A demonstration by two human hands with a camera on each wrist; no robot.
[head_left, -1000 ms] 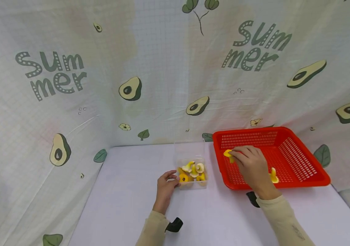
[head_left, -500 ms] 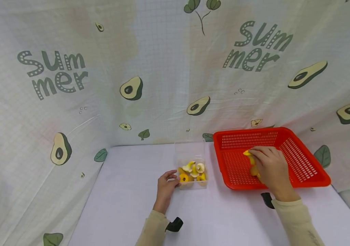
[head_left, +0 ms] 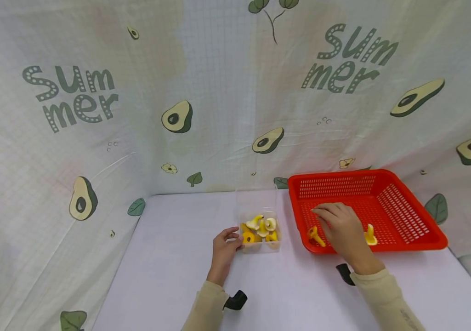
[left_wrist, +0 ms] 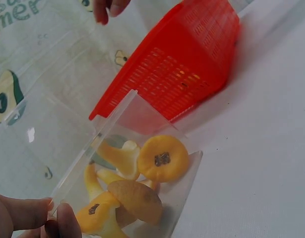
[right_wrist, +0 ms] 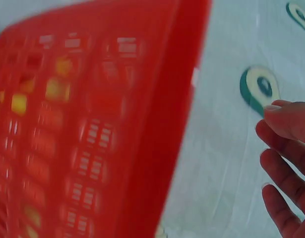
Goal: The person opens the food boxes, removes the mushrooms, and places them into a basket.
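My left hand (head_left: 224,250) pinches the near left edge of a clear plastic box (head_left: 277,216), thumb and fingertips on its wall. Inside lie several yellow-orange mushrooms (left_wrist: 163,158), some with dark marks on their caps. The clear lid (head_left: 256,200) stands raised at the back. Over the left half of a red perforated basket (head_left: 419,202), my right hand (head_left: 343,230) holds nothing; its fingers are loosely bent and spread in the right wrist view. One orange mushroom (head_left: 314,235) lies in the basket left of that hand, a paler yellow one (head_left: 370,235) to its right.
A white cloth (head_left: 169,257) covers the table. Behind it hangs a curtain (head_left: 218,92) printed with avocados and lettering. The basket stands to the right of the box, with a narrow gap between them.
My right hand carried a yellow mushroom rightward over the basket, let go of it, and has come back left with nothing in it. An orange mushroom now shows at the basket's left. My left hand stayed put.
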